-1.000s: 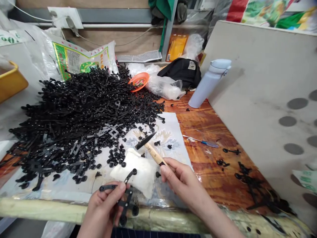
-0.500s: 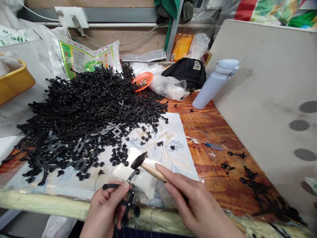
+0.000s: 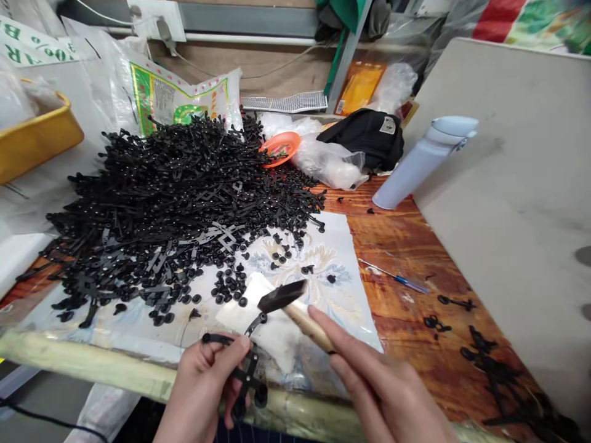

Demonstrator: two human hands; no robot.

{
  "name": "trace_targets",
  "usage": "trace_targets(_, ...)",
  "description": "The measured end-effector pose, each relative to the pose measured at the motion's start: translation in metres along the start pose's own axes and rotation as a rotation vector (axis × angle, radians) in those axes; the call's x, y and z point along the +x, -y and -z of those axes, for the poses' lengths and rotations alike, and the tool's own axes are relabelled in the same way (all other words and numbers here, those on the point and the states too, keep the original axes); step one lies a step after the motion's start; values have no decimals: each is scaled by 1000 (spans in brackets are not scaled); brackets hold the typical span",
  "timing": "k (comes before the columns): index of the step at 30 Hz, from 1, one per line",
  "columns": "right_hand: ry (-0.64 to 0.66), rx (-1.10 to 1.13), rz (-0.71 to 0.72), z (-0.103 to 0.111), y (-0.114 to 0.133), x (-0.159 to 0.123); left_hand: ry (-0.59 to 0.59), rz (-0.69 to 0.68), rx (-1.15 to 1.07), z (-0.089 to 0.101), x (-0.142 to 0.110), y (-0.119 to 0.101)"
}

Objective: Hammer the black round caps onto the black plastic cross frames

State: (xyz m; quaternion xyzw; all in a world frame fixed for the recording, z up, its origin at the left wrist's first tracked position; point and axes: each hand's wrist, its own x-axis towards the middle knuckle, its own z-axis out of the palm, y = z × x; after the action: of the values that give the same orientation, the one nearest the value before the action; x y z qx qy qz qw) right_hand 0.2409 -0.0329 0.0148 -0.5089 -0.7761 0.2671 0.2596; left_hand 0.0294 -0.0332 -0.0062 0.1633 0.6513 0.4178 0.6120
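Observation:
My left hand [image 3: 210, 384] pinches a black jointed plastic linkage [image 3: 249, 378] between thumb and fingers at the near edge of the table. One arm of the linkage reaches forward, its round end resting over a folded white cloth [image 3: 277, 338]. Around the wooden handle of a hammer [image 3: 307, 326] my right hand [image 3: 373, 381] is closed, index finger stretched along the handle. The dark hammer head, slightly blurred, sits just above and beside that round end; whether they touch I cannot tell. Small round black caps [image 3: 228, 286] lie beyond the cloth.
A large heap of black linkages [image 3: 184, 184] covers the left and back. An orange dish [image 3: 280, 149] leans at its edge. On the right are a pale blue bottle [image 3: 422, 163], a screwdriver [image 3: 397, 277] and loose black parts [image 3: 489, 363], beside an upright grey panel [image 3: 512, 154].
The hammer head has lifted a little and tilted away from the linkage's round end. My left hand keeps its grip on the linkage. The whole view has shifted slightly.

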Motion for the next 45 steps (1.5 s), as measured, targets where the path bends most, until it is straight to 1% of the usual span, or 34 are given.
trace_targets(2,-65,-1,24,9,1,0,-6,11,-4,0,0,0)
trace_targets(4,-85,4,19,10,0,0,-12,21,-12,0,-1,-1)
trace_targets(7,-55,31,-60,0,-3,3,-12,22,-31,0,-2,-3)
trace_targets(10,-13,120,-153,-12,-4,11,2,11,-39,1,-2,-5)
trace_targets(14,49,239,-311,-24,-3,30,34,21,-58,2,1,-5)
trace_targets(17,104,311,-391,-35,-4,51,13,35,-71,3,2,-5)
trace_targets(21,154,316,-353,-49,-2,73,3,41,-50,1,1,-8)
trace_targets(24,156,278,-319,-54,3,80,4,65,-45,0,0,-11)
trace_targets(26,156,248,-310,-54,7,81,-6,75,-46,0,-2,-13)
trace_targets(31,148,183,-315,-54,10,80,-56,43,-98,1,-5,-13)
trace_targets(37,150,154,-318,-55,10,82,-44,46,-82,-1,-4,-12)
trace_targets(41,161,150,-323,-54,11,82,-11,37,-32,-1,-4,-10)
trace_targets(45,163,155,-320,-55,10,82,-23,14,27,2,-4,-8)
